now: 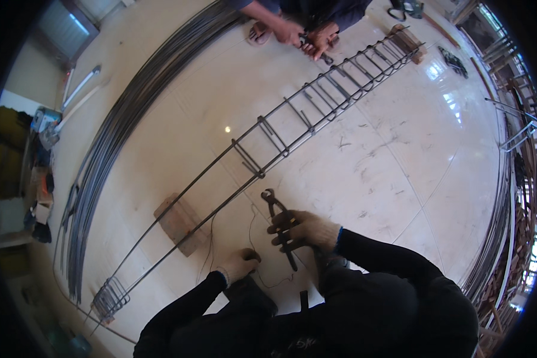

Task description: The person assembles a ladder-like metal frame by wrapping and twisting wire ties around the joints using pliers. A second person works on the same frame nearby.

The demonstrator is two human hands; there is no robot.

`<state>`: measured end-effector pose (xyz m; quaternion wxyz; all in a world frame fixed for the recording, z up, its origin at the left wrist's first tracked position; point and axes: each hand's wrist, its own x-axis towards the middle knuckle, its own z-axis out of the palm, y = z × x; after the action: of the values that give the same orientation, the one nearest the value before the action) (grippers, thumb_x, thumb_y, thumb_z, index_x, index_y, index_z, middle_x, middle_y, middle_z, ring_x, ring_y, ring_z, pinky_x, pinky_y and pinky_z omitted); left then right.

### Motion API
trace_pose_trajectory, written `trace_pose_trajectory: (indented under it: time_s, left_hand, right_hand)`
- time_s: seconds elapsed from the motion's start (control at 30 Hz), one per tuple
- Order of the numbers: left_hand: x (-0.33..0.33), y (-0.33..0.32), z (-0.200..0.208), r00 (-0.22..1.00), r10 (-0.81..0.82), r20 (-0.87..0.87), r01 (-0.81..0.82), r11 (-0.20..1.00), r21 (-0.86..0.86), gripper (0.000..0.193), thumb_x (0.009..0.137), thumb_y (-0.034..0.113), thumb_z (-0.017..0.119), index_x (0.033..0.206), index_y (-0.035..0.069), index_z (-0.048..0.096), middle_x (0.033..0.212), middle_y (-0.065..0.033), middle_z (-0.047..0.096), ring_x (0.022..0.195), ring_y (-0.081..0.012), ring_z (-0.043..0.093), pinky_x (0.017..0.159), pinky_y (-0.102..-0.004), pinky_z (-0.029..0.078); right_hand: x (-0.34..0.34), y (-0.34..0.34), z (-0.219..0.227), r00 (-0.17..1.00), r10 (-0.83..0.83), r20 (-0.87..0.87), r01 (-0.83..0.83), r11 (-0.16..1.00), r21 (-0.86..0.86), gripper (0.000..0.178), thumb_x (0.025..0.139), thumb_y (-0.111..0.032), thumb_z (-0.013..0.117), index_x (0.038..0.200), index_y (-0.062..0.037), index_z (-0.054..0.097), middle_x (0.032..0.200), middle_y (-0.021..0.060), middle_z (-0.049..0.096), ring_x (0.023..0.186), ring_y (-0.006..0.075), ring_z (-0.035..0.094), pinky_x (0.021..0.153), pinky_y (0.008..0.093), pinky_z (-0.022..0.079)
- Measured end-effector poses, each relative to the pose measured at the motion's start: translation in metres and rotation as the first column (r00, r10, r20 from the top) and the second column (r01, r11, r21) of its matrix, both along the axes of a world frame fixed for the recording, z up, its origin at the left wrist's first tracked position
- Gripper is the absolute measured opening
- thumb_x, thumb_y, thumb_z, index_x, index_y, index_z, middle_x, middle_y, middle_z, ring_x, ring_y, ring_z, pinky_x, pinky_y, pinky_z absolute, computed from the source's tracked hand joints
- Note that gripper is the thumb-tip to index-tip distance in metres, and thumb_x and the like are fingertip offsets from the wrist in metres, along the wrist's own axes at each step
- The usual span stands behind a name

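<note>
In my right hand (304, 230), gloved, is a pair of tying pincers (272, 203), jaws pointing away from me. My left hand (238, 265), also gloved, has its fingers curled beside thin tie wire (252, 235), which loops over the floor and seems to be pinched at the fingertips. Ahead of both hands a long rebar cage (286, 152) lies diagonally from near left to far right, its stirrups spaced along the far half. Several loose stirrups (110, 298) are bunched at its near left end. A brick-like block (182, 224) sits under the bare bars.
Across the cage a co-worker's hands (307, 39) hold a tool near the far stirrups. A bundle of long steel rods (122, 113) curves along the left. Another block (407, 43) props the far end. Rods and scrap (510, 256) line the right side.
</note>
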<state>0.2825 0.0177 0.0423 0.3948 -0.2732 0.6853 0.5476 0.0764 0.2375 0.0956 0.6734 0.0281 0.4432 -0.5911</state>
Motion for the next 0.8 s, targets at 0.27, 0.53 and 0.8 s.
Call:
trace_pose_trajectory:
  time_s: [0.27,0.53,0.8]
  left_hand:
    - [-0.004,-0.009,-0.013,0.931,0.363,0.035,-0.361,0.908,0.213,0.035,0.106,0.026,0.060,0.116,-0.005,0.073,0.105,-0.0133,0.076,0.097,-0.0212,0.072,0.092,-0.0348,0.056]
    - [-0.013,-0.023,-0.014,0.997,-0.075,-0.027,0.069,0.982,-0.175,0.039,0.107,0.031,0.060,0.122,-0.003,0.073,0.113,-0.0135,0.077,0.100,-0.0227,0.073,0.087,-0.0371,0.059]
    - [-0.039,-0.009,0.037,0.997,0.034,0.070,-0.037,0.998,0.045,0.046,0.106,0.034,0.063,0.135,-0.001,0.068,0.121,-0.0127,0.076,0.106,-0.0234,0.073,0.092,-0.0368,0.059]
  right_hand:
    - [0.012,-0.001,-0.015,0.987,0.100,-0.124,-0.089,0.991,0.096,0.054,0.096,-0.003,0.063,0.148,-0.0012,0.051,0.136,0.0138,0.065,0.115,0.0263,0.071,0.092,0.0397,0.062]
    - [0.027,-0.004,-0.029,0.978,0.132,-0.164,-0.069,0.938,0.341,0.047,0.096,-0.003,0.062,0.143,0.0004,0.057,0.132,0.0153,0.068,0.106,0.0246,0.074,0.082,0.0352,0.064]
    - [0.035,0.010,-0.052,0.954,0.221,-0.203,-0.129,0.912,0.388,0.048,0.092,0.000,0.071,0.138,-0.0007,0.060,0.127,0.0105,0.069,0.104,0.0212,0.072,0.083,0.0327,0.064]
